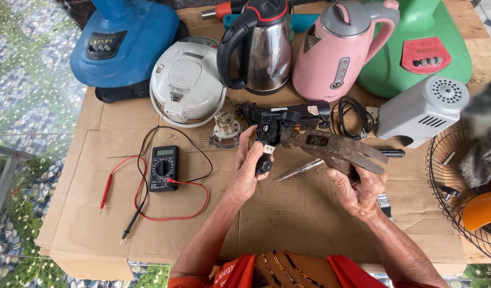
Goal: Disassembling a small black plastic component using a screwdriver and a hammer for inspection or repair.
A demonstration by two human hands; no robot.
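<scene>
Item: small black plastic motor unit with a round vented face (268,140), gripped upright in your left hand (249,168), fingers closed around its stem, above the cardboard-covered counter (288,213). Item: rusty claw hammer (331,149), clasped in your right hand (357,192), its head touching the unit. On the counter: black digital multimeter with red and black leads (163,168), slim metal screwdriver (301,169).
</scene>
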